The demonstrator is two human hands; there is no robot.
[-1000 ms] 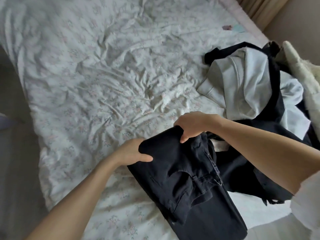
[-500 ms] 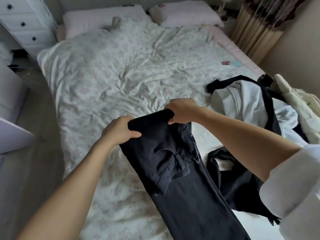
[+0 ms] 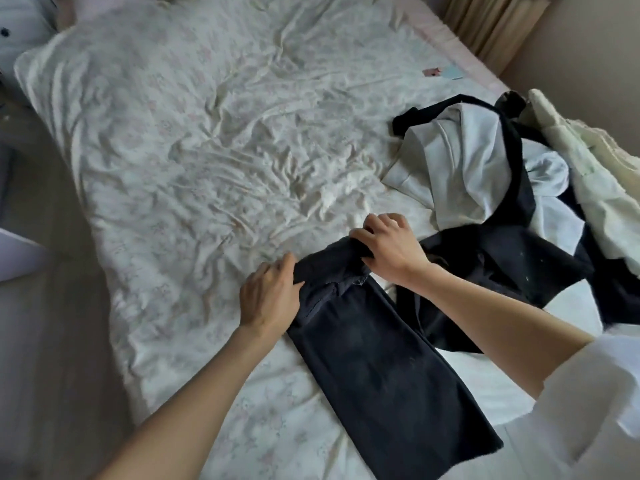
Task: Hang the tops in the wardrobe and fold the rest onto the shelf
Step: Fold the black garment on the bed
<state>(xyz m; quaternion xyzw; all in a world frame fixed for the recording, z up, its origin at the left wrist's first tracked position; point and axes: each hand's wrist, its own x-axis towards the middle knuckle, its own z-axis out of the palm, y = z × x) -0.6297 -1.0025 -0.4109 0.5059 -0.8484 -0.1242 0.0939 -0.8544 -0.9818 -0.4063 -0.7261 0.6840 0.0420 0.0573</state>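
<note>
Most of the view is filled by a bed [image 3: 194, 161] covered with a rumpled, pale floral sheet, which runs from the near edge toward twelve o'clock. Bare floor [image 3: 45, 341] is seen along its nine o'clock side, and pleated curtains [image 3: 491, 26] are seen at one o'clock beside a plain wall. A heap of clothes [image 3: 491, 188] is piled on the bed at three o'clock: a light grey garment [image 3: 457, 168] is draped over black pieces, and a cream garment [image 3: 588, 168] is laid at the far right edge of the heap. A pair of dark trousers [image 3: 374, 358] is spread flat on the sheet at about five o'clock from the centre of the view, with the legs pointed toward the near edge and the waist end turned toward the middle of the bed; the heap is just beside it at its three o'clock side. The waist end is held by both hands. The left hand [image 3: 268, 296] is placed at the nine o'clock corner of the waist, where the fabric edge is pinched between thumb and curled fingers. The right hand [image 3: 389, 251] is set at the twelve o'clock corner, where a bunched fold of the cloth is clutched in a closed grip. A white sleeve [image 3: 571, 410] is worn on the right arm. Two small cards [image 3: 443, 72], one pink and one pale blue, are seen on the bed at one o'clock, near the far edge
</note>
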